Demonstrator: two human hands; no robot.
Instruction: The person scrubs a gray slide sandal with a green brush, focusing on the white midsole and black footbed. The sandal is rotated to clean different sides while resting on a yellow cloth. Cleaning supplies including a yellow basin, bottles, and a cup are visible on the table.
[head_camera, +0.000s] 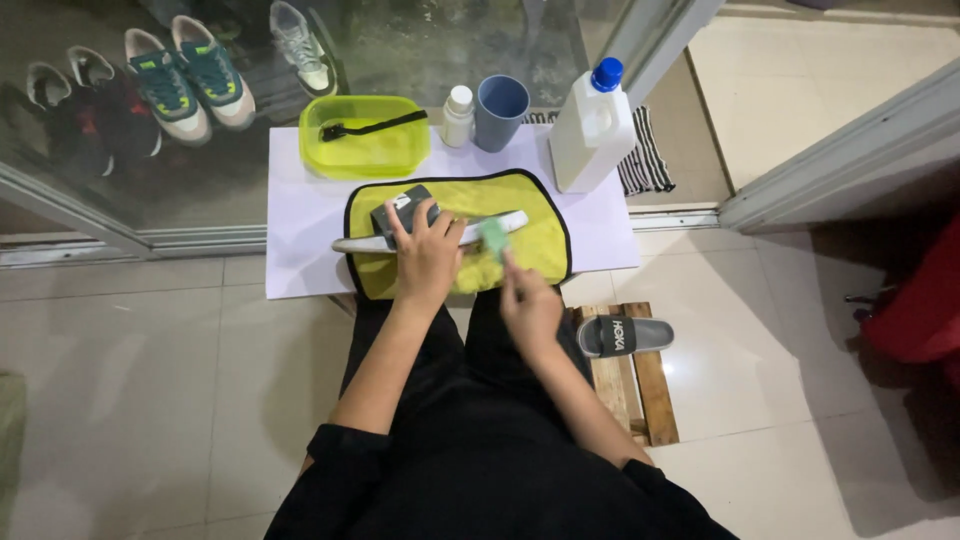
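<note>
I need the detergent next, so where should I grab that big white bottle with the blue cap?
Probably by the white bottle's upper part just under the blue cap, coming from its right side. It stands upright, and the blue cup crowds its left.

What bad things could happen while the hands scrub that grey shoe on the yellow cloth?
The tall white plastic bottle with a blue cap stands close behind the yellow cloth; a wide swing of the right hand with its small green scrubber might topple it. The grey slide sandal is only pinned by the left hand, so it could slip off the white board.
</note>
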